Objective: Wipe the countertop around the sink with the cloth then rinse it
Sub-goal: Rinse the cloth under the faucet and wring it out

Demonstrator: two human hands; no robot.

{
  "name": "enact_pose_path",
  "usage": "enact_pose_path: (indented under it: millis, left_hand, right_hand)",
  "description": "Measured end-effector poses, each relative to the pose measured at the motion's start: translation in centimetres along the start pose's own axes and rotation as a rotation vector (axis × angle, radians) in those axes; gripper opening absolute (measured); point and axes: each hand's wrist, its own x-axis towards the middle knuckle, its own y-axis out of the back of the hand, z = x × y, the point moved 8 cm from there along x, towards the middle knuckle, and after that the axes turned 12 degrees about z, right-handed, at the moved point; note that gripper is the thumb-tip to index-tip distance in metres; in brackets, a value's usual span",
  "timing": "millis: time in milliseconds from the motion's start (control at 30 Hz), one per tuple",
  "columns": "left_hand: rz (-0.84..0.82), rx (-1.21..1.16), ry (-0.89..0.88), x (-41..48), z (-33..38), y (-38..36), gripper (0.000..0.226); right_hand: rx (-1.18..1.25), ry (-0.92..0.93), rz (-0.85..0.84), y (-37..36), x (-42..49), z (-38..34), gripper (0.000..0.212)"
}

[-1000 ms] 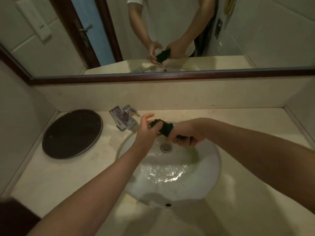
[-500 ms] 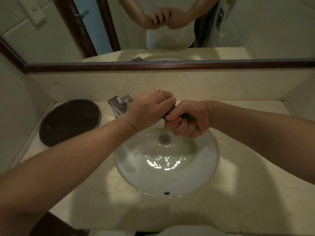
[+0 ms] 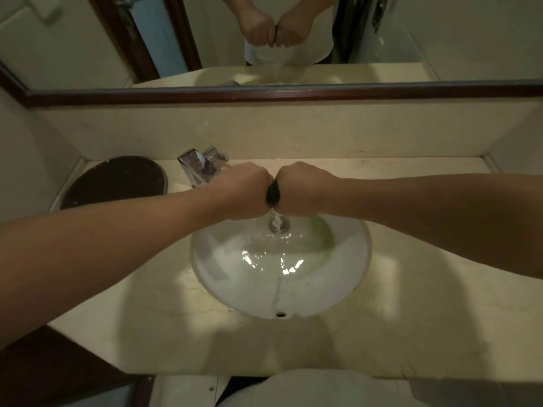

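I held the dark cloth (image 3: 272, 191) bunched between left hand (image 3: 244, 192) and right hand (image 3: 302, 189); it dripped above the white sink (image 3: 352, 274).

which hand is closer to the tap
The left hand: it is right beside the tap, while the right hand grips the other end of the cloth, farther from it.

A wide mirror (image 3: 73, 48) in a dark wooden frame (image 3: 323, 94) spans the back wall, above a cream stone upstand (image 3: 323, 130). A pale left wall (image 3: 26, 160) and right wall (image 3: 520, 142) close in the sides. The mirror reflects a blue door (image 3: 155, 33) and pale tiles (image 3: 470, 30). The light is dim and yellowish.
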Motion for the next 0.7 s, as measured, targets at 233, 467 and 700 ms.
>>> enact_pose_path:
  millis: [233, 467, 700]
  left_hand:
    - [-0.137, -0.614, 0.291, -2.8, 0.0, -4.4, 0.031]
    - [-0.281, -1.042, 0.672, -6.4, 0.4, -10.2, 0.028]
    - [-0.248, -1.040, 0.736, -6.6, 0.9, -12.1, 0.027]
  right_hand:
    - [-0.246, 0.365, 0.129, -1.5, 0.7, -1.9, 0.012]
    - [-0.265, 0.527, 0.146, -5.2, 0.0, -2.1, 0.016]
    - [-0.300, 0.469, 0.127, -6.8, -0.1, -0.7, 0.017]
